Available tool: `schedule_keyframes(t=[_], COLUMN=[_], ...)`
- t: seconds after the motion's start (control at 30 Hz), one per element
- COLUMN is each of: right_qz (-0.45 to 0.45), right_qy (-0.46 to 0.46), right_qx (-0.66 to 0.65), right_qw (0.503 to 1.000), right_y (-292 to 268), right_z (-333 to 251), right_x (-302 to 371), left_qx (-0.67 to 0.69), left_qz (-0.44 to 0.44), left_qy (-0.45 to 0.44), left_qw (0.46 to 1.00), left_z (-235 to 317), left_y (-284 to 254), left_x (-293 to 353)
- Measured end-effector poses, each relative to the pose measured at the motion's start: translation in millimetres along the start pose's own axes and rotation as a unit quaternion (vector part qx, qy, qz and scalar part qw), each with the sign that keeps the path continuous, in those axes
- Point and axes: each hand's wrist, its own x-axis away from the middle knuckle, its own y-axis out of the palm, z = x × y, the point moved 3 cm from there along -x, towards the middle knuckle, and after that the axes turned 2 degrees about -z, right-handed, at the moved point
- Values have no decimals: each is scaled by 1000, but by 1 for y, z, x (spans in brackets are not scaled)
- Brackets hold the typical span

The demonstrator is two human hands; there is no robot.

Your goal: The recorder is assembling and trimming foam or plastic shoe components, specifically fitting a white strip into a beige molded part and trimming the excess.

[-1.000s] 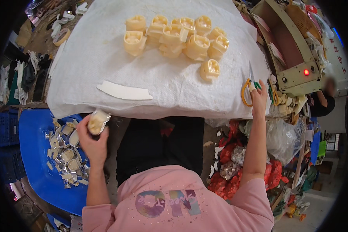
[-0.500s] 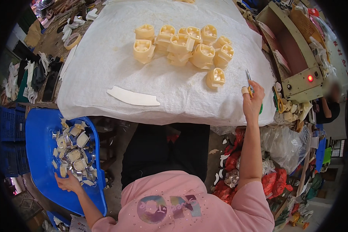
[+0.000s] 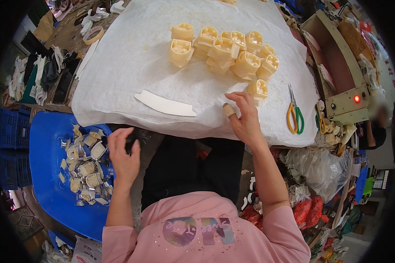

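Observation:
My left hand (image 3: pixel 124 151) is raised between the blue chair-like tub and the table edge, fingers apart and nothing in them. My right hand (image 3: pixel 244 116) hovers over the table's front part, fingers spread, with a tan wrap on one finger. To its right, scissors (image 3: pixel 295 115) with one yellow and one green handle lie on the white cloth (image 3: pixel 118 65). A curved white strip (image 3: pixel 164 104) lies flat left of my right hand. Several cream-coloured cup-shaped pieces (image 3: pixel 246 65) are clustered farther back, one single piece (image 3: pixel 258 89) just beyond my right hand.
The blue tub (image 3: pixel 48 162) at left holds several shiny metal-and-cream pieces (image 3: pixel 87 168). A metal box with a red light (image 3: pixel 346 103) stands at right, near another pair of scissors (image 3: pixel 321 122). A roll of tape (image 3: pixel 93 35) lies back left. Plastic bags (image 3: pixel 322 171) are at lower right.
My right hand has let go of the scissors, now lying on the cloth, and moved left. My left hand has left the pieces in the blue tub and come up toward the table.

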Motion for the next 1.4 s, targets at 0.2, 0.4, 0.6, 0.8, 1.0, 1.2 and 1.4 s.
schedule_keyframes(t=[0.2,0.4,0.6,0.8,1.0,1.2,1.4], right_qz=[-30,-112,-176,-206,-141,-88,-106], right_qy=[-43,-165,-175,-161,-236,-240,-150], right_qx=[-10,39,113,141,196,153,18], right_qw=[999,979,962,955,941,955,983], right_y=[29,82,87,88,98,98,97], right_z=[-29,-65,-79,-80,-90,-78,-57], right_x=[-17,-35,-42,-48,-35,-34,-41], left_qx=[53,44,63,60,51,60,68], left_qz=[-30,-49,-52,-60,-47,-39,-43], left_qy=[26,49,46,44,51,56,174], left_qw=[998,997,996,995,996,996,981], left_z=[12,23,21,20,20,23,31], left_y=[19,28,28,27,23,22,29], left_x=[-12,-26,-27,-30,-31,-34,-42])
